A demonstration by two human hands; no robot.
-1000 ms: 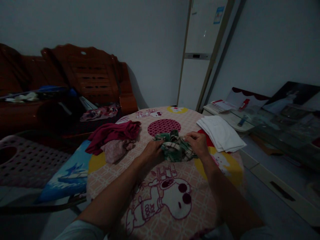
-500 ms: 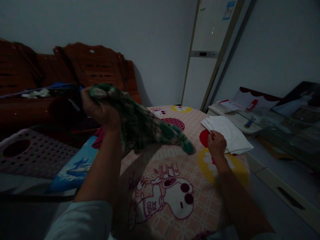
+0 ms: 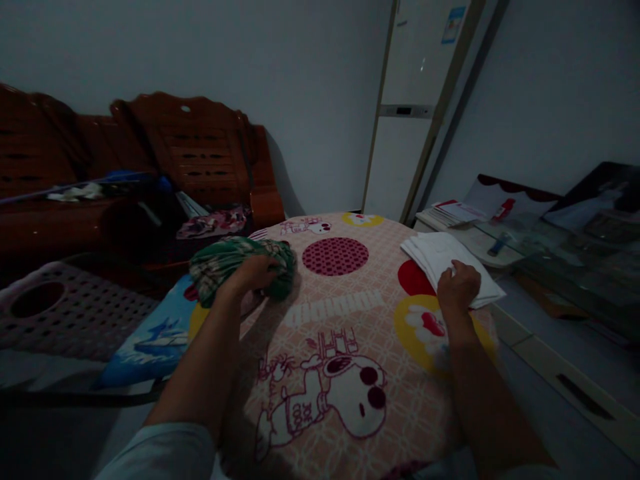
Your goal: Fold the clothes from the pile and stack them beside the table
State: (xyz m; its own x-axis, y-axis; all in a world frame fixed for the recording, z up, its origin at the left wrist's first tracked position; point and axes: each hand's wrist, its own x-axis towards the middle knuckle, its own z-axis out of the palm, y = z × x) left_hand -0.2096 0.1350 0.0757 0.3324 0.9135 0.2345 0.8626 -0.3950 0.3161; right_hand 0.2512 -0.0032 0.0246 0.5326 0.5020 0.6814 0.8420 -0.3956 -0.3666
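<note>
A green plaid cloth [image 3: 215, 267], perhaps a garment, lies bunched up at the left edge of the round table. My left hand [image 3: 256, 275] is on top of it, with its fingers curled into the fabric. At the right side of the table is a folded white cloth [image 3: 435, 250] in flat layers. Over its near edge sits my right hand [image 3: 460, 287], fingers bent together with a bit of white showing at the fingertips.
A pink patterned tablecloth [image 3: 340, 307] covers the table. On the left are a wooden sofa [image 3: 200, 153], a woven plastic chair [image 3: 85, 307] and a blue printed cushion [image 3: 155, 333]. A glass-topped cabinet [image 3: 560, 260] stands right, a tall white air conditioner [image 3: 395, 160] behind.
My left hand has lowered the green plaid cloth from the air to the table's left edge, where it is now bunched. My right hand has shifted slightly right along the white cloth.
</note>
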